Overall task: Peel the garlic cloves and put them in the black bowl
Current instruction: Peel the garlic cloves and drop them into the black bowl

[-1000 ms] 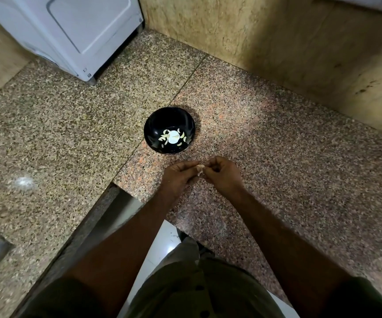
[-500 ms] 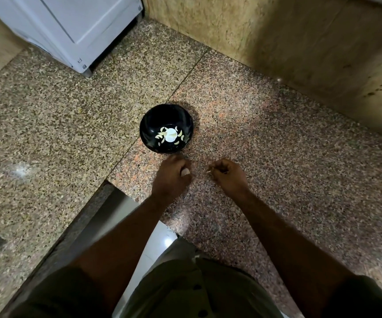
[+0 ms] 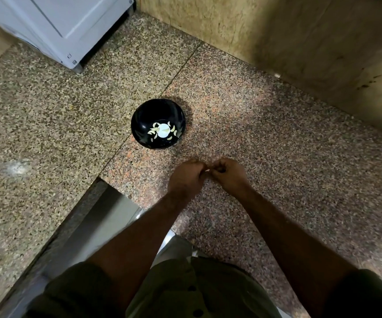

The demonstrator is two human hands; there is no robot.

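Now peeling: left hand [image 3: 186, 177] and right hand [image 3: 229, 174] pinch one garlic clove [image 3: 207, 171] mid-frame; next, probably strip skin, drop into black bowl [image 3: 144, 120].

A glossy black bowl [image 3: 158, 123] is sitting on speckled polished stone counter [image 3: 277, 145] (granite, seemingly); a smooth white appliance [image 3: 66, 26] is showing upper left.

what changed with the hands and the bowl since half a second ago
The left hand and right hand, apart half a second ago, have come together again and pinch a garlic clove between their fingertips. The black bowl stayed put on the granite counter, its peeled cloves unchanged.
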